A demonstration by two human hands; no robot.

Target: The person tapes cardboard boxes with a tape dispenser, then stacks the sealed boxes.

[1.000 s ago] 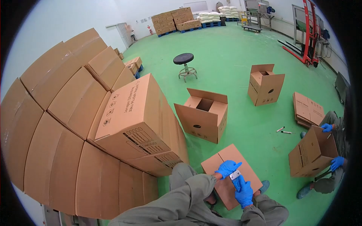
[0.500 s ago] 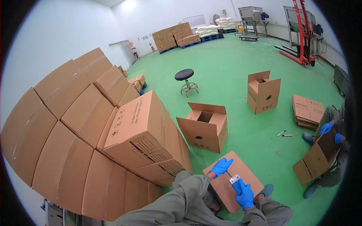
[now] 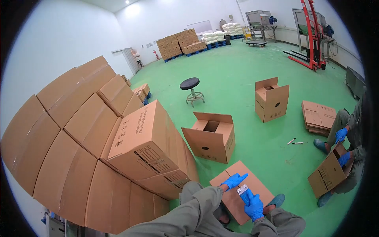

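My left hand (image 3: 234,181), in a blue glove, lies flat over the top of a closed cardboard box (image 3: 256,182), its fingers stretched out to the right along the middle seam. My right hand (image 3: 254,207), gloved too, is closed around a hand-held tape dispenser (image 3: 242,190) with a metal head and a blue body. That metal head points up and left, close over the box top and just below my left hand. The box stands on the floor between my legs.
Boxes with raised flaps stand ahead, one near (image 3: 209,138) and one farther (image 3: 272,99). Stacked cartons (image 3: 79,118) fill the left. A stool (image 3: 190,83), markers (image 3: 297,143) and flattened cartons (image 3: 319,114) are on the green floor. At right, a co-worker's gloved hand (image 3: 344,158) reaches into a box (image 3: 327,173).
My left hand's fingers have straightened out across the box top. The dispenser's head has tilted a little. The co-worker's lower hand has moved down into their box. The view has shifted slightly.
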